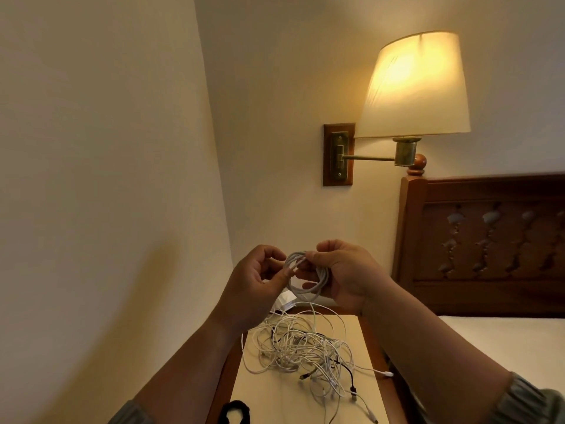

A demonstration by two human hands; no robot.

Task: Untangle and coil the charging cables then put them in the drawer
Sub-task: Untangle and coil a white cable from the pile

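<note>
- The left hand (255, 280) and the right hand (348, 276) are both bare.
- The left forearm (195, 356) and the right forearm (428, 350) are uncovered from the wrist up to the sleeve edge.
- The left sleeve (134, 413) is a grey-green knit, seen only as a small corner at the bottom of the view.
- The right sleeve (526, 402) is the same grey-green fabric, with ribbed folds across it, gathered where it ends on the arm.
- Warm yellow light tints both sleeves, so their exact shade is hard to tell.

glossy carved wood headboard (486, 243), cloth lampshade (415, 87), brass arm (368, 158)
</note>
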